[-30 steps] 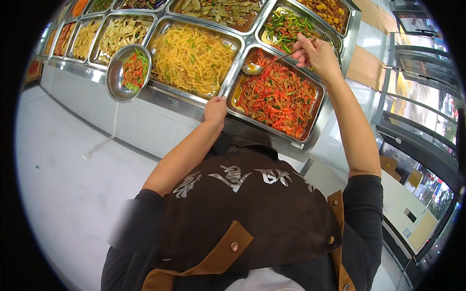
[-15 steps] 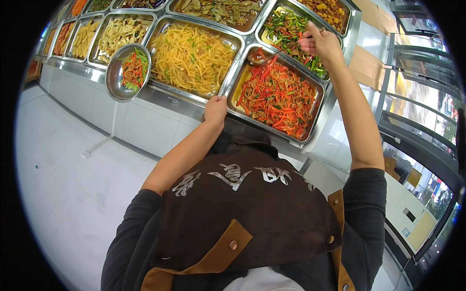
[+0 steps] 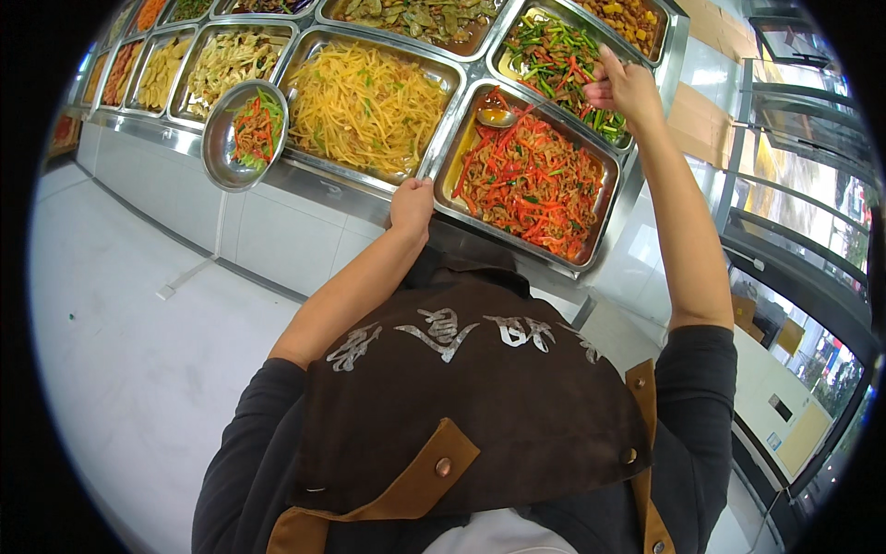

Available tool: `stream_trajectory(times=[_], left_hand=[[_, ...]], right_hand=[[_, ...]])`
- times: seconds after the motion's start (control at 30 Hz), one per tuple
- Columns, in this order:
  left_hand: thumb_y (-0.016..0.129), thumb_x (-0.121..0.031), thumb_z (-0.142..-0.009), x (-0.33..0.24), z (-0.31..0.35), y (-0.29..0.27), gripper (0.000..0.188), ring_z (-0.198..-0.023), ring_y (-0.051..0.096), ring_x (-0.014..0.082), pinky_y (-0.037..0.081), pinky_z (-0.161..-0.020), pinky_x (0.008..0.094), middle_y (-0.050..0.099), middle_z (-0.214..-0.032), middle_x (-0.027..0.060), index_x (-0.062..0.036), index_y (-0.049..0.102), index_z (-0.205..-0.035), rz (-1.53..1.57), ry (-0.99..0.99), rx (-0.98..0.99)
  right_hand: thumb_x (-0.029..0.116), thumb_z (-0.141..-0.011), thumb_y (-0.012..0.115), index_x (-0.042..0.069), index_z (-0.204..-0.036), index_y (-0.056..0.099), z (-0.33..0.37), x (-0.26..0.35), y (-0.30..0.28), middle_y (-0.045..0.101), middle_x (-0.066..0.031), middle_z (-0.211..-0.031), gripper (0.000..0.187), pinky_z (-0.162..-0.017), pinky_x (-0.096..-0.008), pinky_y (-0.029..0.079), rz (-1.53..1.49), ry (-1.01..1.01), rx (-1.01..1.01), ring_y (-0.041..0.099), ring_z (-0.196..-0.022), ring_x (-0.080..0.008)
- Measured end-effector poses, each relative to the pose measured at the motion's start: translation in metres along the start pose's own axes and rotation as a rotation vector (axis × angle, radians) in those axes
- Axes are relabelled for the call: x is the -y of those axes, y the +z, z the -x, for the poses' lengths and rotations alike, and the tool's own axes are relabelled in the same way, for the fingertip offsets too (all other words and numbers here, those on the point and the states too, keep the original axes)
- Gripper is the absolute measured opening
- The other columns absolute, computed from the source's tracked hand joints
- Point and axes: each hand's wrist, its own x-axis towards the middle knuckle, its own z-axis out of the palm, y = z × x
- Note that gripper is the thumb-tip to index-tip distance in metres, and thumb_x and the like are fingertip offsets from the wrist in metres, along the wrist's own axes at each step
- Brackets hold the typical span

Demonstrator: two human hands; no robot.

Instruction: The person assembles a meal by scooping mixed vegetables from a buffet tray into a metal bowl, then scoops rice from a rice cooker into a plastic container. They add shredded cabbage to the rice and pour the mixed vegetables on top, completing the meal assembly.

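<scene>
Pale floor (image 3: 166, 388), lots of glass (image 3: 803, 185) off to the right, and a steel counter (image 3: 365, 205) packed with food trays. Front and center there's a tray of yellow shreds (image 3: 365, 115) with green bits, and just right of it the red pepper tray (image 3: 606, 214), full of red strips mixed with brownish pieces and some oil along its left side. The ladle (image 3: 496, 117) has its round end over that tray's far left corner; the right hand (image 3: 623, 86) is pinched narrow on its handle, above the green stalks (image 3: 554, 55) behind. Left hand (image 3: 412, 205) is curled in at the front rim where the two trays meet, can't tell if it's actually gripping. Metal bowl (image 3: 216, 148) at the front edge has red and green strips in it.
</scene>
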Motion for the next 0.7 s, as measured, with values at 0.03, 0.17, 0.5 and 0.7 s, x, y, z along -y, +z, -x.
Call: stream_trajectory(times=[0.03, 0.17, 0.5, 0.7], left_hand=[[0.057, -0.025, -0.093, -0.002, 0.001, 0.0, 0.023, -0.057, 0.046, 0.0128, 0.04, -0.051, 0.0286, 0.052, -0.066, 0.0017, -0.0073, 0.055, -0.078, -0.007, -0.008, -0.011], [0.057, -0.024, -0.092, -0.003, 0.003, 0.0, 0.026, -0.06, 0.048, 0.0139, 0.043, -0.054, 0.03, 0.053, -0.068, 0.0038, -0.0025, 0.055, -0.077, -0.004, -0.032, -0.023], [0.058, -0.024, -0.092, 0.001, 0.001, 0.0, 0.024, -0.061, 0.05, 0.0138, 0.044, -0.055, 0.0299, 0.055, -0.071, 0.0043, -0.0024, 0.058, -0.081, 0.04, -0.01, -0.011], [0.058, -0.024, -0.092, 0.0, -0.001, -0.001, 0.025, -0.059, 0.049, 0.0137, 0.044, -0.054, 0.0302, 0.055, -0.069, 0.0044, -0.0022, 0.058, -0.079, 0.016, -0.019, -0.008]], right_hand=[[0.043, -0.093, 0.055, -0.001, -0.083, 0.057, -0.003, 0.005, 0.001, 0.065, -0.0123, -0.069, 0.045, -0.054, -0.0276, 0.056, 0.053, 0.006, -0.001, 0.065, -0.058, -0.0169], [0.044, -0.094, 0.053, -0.002, -0.079, 0.057, -0.009, 0.01, 0.023, 0.064, -0.0133, -0.066, 0.049, -0.051, -0.0265, 0.056, 0.063, -0.09, -0.05, 0.065, -0.056, -0.0176], [0.032, -0.097, 0.037, 0.0, -0.082, 0.062, -0.033, -0.026, -0.002, 0.067, -0.0108, -0.061, 0.042, -0.049, -0.0285, 0.053, 0.088, 0.003, -0.212, 0.068, -0.055, -0.018], [0.033, -0.096, 0.036, 0.001, -0.077, 0.062, -0.011, 0.0, 0.035, 0.066, -0.0067, -0.06, 0.045, -0.057, -0.0257, 0.051, 0.208, -0.189, -0.239, 0.066, -0.052, -0.0162]])
